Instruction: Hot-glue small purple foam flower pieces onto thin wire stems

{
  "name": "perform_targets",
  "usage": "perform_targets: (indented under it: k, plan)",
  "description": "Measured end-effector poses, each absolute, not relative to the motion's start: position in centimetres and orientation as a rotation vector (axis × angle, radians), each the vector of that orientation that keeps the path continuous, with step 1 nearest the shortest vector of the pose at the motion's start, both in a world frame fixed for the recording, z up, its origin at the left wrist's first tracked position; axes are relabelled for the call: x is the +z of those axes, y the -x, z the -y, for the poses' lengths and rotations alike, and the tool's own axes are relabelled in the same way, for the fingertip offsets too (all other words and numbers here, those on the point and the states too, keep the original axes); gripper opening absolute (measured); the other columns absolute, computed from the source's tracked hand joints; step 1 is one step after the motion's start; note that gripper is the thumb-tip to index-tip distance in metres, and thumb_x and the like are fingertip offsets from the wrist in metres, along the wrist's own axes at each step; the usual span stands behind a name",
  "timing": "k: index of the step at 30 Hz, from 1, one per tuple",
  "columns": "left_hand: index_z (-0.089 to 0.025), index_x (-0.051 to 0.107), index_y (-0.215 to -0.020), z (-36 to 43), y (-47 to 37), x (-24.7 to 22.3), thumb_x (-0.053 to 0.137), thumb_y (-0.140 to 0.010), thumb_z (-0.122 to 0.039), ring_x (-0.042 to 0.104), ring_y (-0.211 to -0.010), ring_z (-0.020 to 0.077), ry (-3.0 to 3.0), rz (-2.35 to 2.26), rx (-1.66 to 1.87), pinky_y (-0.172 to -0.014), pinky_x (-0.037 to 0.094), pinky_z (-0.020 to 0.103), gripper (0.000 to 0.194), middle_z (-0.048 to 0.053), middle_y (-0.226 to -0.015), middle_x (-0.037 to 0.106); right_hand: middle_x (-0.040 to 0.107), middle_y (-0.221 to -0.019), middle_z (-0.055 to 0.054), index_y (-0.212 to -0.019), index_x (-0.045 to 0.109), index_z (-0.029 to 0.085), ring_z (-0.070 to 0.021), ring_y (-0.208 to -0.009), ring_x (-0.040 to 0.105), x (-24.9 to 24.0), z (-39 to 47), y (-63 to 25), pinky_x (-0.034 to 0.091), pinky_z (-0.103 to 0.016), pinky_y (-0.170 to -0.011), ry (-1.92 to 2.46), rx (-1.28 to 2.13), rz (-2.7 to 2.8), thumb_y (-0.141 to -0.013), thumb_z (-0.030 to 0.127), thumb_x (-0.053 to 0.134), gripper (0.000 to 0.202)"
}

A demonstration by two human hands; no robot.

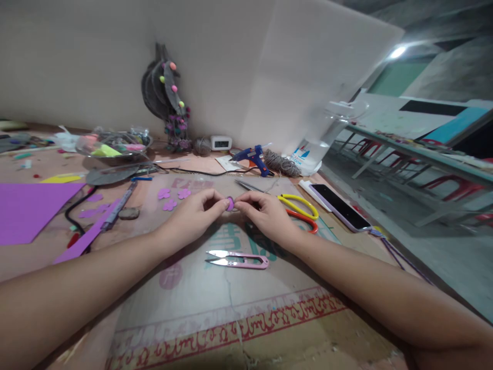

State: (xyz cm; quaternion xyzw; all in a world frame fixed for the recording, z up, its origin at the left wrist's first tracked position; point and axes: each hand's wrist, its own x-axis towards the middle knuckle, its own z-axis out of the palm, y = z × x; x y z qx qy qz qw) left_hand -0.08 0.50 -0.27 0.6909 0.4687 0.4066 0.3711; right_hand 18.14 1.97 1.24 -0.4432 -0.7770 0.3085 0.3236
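Note:
Between both hands, above the middle of the mat, is a small purple foam piece, curled or rounded in shape. My left hand pinches its left side with thumb and forefinger. From the other side, my right hand grips it with closed fingertips. Pink thread snips lie just below the hands, blades pointing left. Scissors with yellow and orange handles rest partly behind my right hand. Several purple foam flowers lie flat beyond my left hand.
Purple foam sheet, a strip and a pen lie at left. Behind stand a bowl of craft bits, a small clock, a blue glue gun and grey yarn. A phone lies along the right table edge.

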Motion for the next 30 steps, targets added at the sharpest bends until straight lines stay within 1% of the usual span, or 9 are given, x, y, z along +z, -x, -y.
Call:
perform_targets:
  k: [2,7,12,17,20,22,24,27,30]
  plan:
    - [-0.019,0.060,-0.077,-0.63,0.15,-0.43,0.050,-0.085,-0.041,0.054,-0.067,0.0151,-1.779,-1.197,1.040,-0.059,0.037,0.025,0.026,0.000,-0.071,0.060,0.061,-0.071,0.000,-0.080,0.064,0.016,-0.0108,-0.062,0.050,1.26,-2.01,-18.09,0.039,-0.023,-0.057,1.156,0.870,2.003,-0.085,0.034,0.054,0.020]
    - [-0.018,0.062,-0.076,-0.60,0.18,-0.31,0.041,-0.088,-0.046,0.056,-0.071,0.0167,-1.840,-1.213,0.989,-0.059,0.037,0.025,0.036,0.001,-0.071,0.061,0.057,-0.069,0.001,-0.076,0.062,0.016,-0.0103,-0.060,0.048,1.24,-2.01,-18.04,0.038,-0.022,-0.054,1.175,0.907,1.904,-0.083,0.037,0.055,0.024]
    - [-0.019,0.064,-0.083,-0.09,-0.10,0.22,0.051,-0.083,-0.041,0.058,-0.075,0.0173,-1.866,-1.229,0.941,-0.065,0.041,0.026,0.026,0.001,-0.080,0.065,0.056,-0.067,0.001,-0.076,0.062,0.015,-0.0099,-0.058,0.047,1.39,-1.81,-17.94,0.037,-0.022,-0.054,1.176,0.921,1.897,-0.082,0.037,0.055,0.024]
    - [-0.019,0.063,-0.081,-0.05,-0.18,0.24,0.051,-0.083,-0.037,0.058,-0.075,0.0167,-1.869,-1.243,0.943,-0.067,0.041,0.027,0.022,0.000,-0.079,0.065,0.057,-0.069,0.001,-0.077,0.063,0.015,-0.0106,-0.062,0.050,1.24,-1.82,-18.01,0.039,-0.023,-0.058,1.134,0.920,1.916,-0.084,0.036,0.055,0.023]
    - [-0.018,0.062,-0.079,-0.17,-0.16,0.14,0.051,-0.083,-0.036,0.057,-0.074,0.0158,-1.863,-1.223,0.957,-0.066,0.041,0.026,0.022,0.000,-0.077,0.064,0.057,-0.068,0.001,-0.078,0.064,0.016,-0.0112,-0.064,0.051,1.11,-1.93,-18.14,0.039,-0.024,-0.061,1.092,0.872,1.922,-0.087,0.036,0.049,0.027]
    - [-0.018,0.061,-0.078,-0.23,-0.13,0.08,0.051,-0.083,-0.037,0.057,-0.073,0.0157,-1.857,-1.219,0.957,-0.065,0.041,0.026,0.022,0.000,-0.077,0.064,0.055,-0.067,0.001,-0.081,0.064,0.015,-0.0109,-0.062,0.050,1.08,-1.97,-18.19,0.039,-0.024,-0.059,1.085,0.893,1.916,-0.088,0.038,0.046,0.030]
    - [-0.018,0.062,-0.079,-0.27,-0.11,0.06,0.051,-0.083,-0.038,0.058,-0.074,0.0162,-1.860,-1.223,0.945,-0.067,0.041,0.027,0.023,0.000,-0.077,0.064,0.055,-0.067,0.001,-0.085,0.064,0.015,-0.0106,-0.060,0.048,1.08,-1.97,-18.18,0.038,-0.024,-0.056,1.112,0.925,1.927,-0.086,0.040,0.051,0.028]
    - [-0.018,0.063,-0.081,-0.32,-0.07,0.07,0.051,-0.083,-0.039,0.059,-0.076,0.0174,-1.865,-1.225,0.931,-0.069,0.042,0.028,0.024,0.001,-0.079,0.065,0.059,-0.071,0.000,-0.088,0.065,0.016,-0.0110,-0.061,0.048,1.05,-1.95,-18.15,0.038,-0.024,-0.057,1.162,0.894,1.966,-0.080,0.037,0.060,0.024]
    - [-0.019,0.064,-0.082,-0.33,-0.01,0.06,0.051,-0.084,-0.040,0.060,-0.077,0.0178,-1.866,-1.225,0.929,-0.069,0.043,0.028,0.025,0.001,-0.081,0.066,0.059,-0.071,-0.001,-0.084,0.064,0.016,-0.0110,-0.061,0.048,1.01,-1.98,-18.13,0.038,-0.024,-0.056,1.164,0.910,1.953,-0.080,0.038,0.059,0.023]
